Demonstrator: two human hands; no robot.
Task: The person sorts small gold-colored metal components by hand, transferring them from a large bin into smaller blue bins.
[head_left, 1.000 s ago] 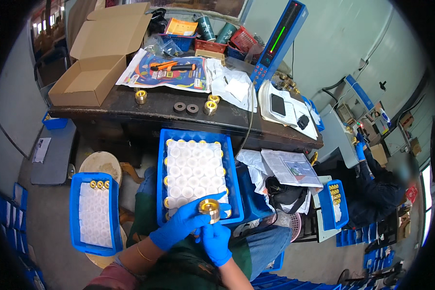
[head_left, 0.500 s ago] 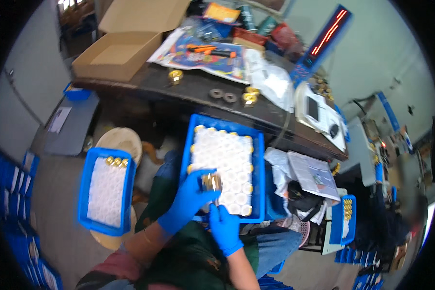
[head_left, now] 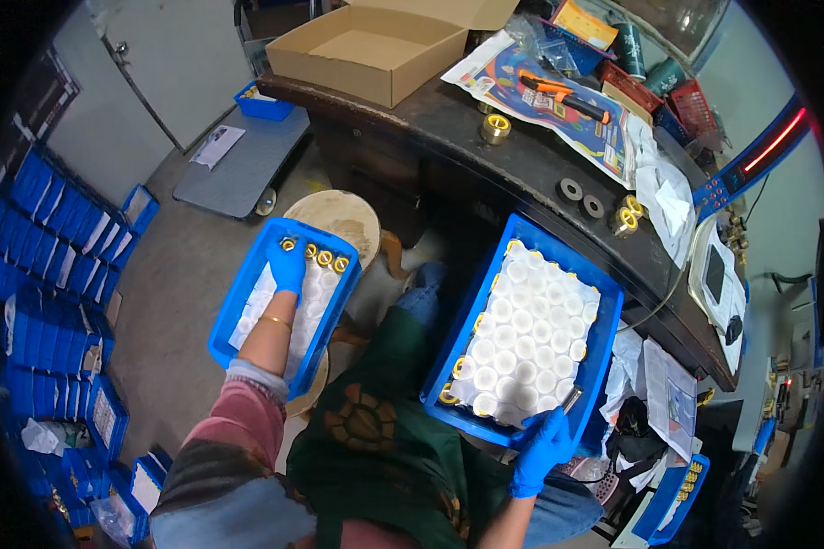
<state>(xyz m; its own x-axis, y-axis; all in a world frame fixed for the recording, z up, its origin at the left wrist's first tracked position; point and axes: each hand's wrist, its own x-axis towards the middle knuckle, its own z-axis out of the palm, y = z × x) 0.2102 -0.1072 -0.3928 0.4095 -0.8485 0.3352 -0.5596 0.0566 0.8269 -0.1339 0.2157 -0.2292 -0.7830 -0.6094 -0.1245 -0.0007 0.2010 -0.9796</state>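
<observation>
My left hand (head_left: 287, 267), in a blue glove, reaches into the far end of the left blue tray (head_left: 222, 340). Its fingertips close on a round brass fitting (head_left: 288, 244), in line with several more brass fittings (head_left: 325, 259) on a white sheet. My right hand (head_left: 542, 450), also gloved in blue, is by the near right corner of the larger blue tray (head_left: 433, 373). A short metal tool (head_left: 572, 399) sticks up from its closed fingers; its kind cannot be made out. White paper with round bumps (head_left: 526, 334) covers that tray's contents, and brass rims peep out at the edges.
A dark workbench (head_left: 403, 123) runs across the back, holding an open cardboard box (head_left: 366, 50), a brass fitting (head_left: 495, 128), orange-handled pliers (head_left: 558, 91) and two grey rings (head_left: 581, 198). Stacked blue trays (head_left: 55, 220) line the left. A round stool (head_left: 334, 220) supports the left tray.
My left hand has carried brass from over the larger tray to the left tray. My right hand has moved to the larger tray's near right corner. The view has swung left.
</observation>
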